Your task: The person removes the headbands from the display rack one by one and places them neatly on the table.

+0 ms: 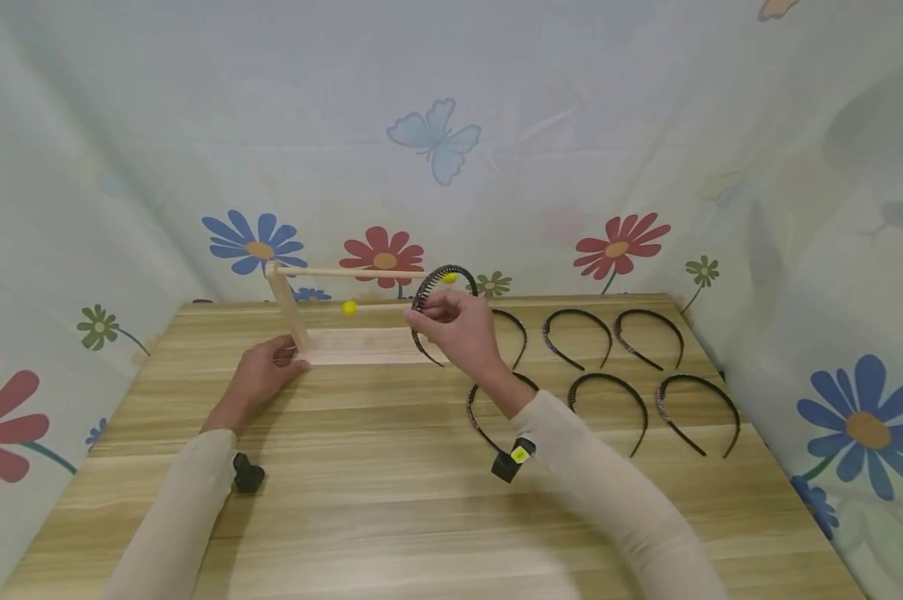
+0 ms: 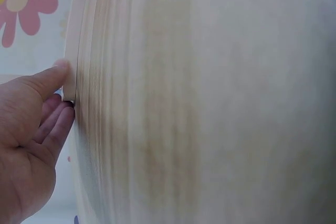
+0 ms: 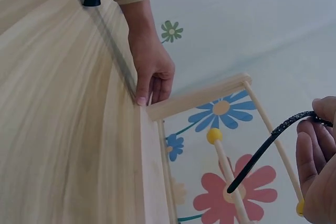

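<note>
A light wooden rack has a flat base (image 1: 361, 346), an upright post (image 1: 288, 310) and round rods, with one yellow ball (image 1: 350, 307) at a rod's tip. My left hand (image 1: 260, 375) pinches the left end of the base; in the left wrist view the thumb (image 2: 50, 80) lies on one face, fingers on the other. My right hand (image 1: 462, 329) holds a black toothed headband (image 1: 429, 287) upright by the upper rod's (image 1: 346, 272) yellow-tipped end. That tip appears within the band's curve; whether they touch I cannot tell. In the right wrist view, the headband (image 3: 257, 153) shows a sparkly section.
Several black headbands lie in two rows at the table's right, among them one (image 1: 650, 337) at the back and one (image 1: 699, 412) in front. My right forearm partly covers the nearest. A flowered curtain (image 1: 436, 192) hangs behind the wood-grain table (image 1: 376, 500).
</note>
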`<act>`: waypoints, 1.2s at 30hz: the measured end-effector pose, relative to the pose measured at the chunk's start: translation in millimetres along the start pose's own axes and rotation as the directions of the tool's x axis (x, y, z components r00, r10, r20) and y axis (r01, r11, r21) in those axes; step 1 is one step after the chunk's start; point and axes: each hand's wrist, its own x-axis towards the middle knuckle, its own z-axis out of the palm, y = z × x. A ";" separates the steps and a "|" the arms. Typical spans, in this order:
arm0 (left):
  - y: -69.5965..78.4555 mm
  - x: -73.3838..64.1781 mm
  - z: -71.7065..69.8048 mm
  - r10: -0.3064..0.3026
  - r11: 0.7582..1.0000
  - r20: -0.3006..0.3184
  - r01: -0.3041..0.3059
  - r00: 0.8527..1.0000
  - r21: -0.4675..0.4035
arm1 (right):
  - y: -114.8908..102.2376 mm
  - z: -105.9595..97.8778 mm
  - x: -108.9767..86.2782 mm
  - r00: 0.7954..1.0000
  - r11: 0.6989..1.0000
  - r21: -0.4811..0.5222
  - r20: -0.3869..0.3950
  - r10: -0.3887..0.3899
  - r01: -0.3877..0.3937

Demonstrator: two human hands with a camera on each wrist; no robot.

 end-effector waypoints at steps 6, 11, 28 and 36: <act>-3.9 2.8 0.4 0.003 1.000 0.004 -0.002 1.000 -0.010 | 6.7 9.1 -9.7 0.998 0.998 0.054 0.039 0.041 -0.043; -5.4 3.7 0.7 0.004 1.000 0.008 -0.004 1.000 -0.011 | 10.8 17.1 -17.7 0.993 0.990 0.094 0.070 0.099 -0.106; -2.8 0.8 -1.1 -0.001 1.000 0.013 0.001 1.000 -0.008 | 23.9 44.6 -40.3 0.967 0.971 0.007 0.091 0.238 -0.239; -1.5 0.7 -1.2 -0.004 1.000 0.012 0.004 1.000 -0.007 | 36.6 53.2 -46.9 0.953 0.955 -0.015 0.072 0.295 -0.295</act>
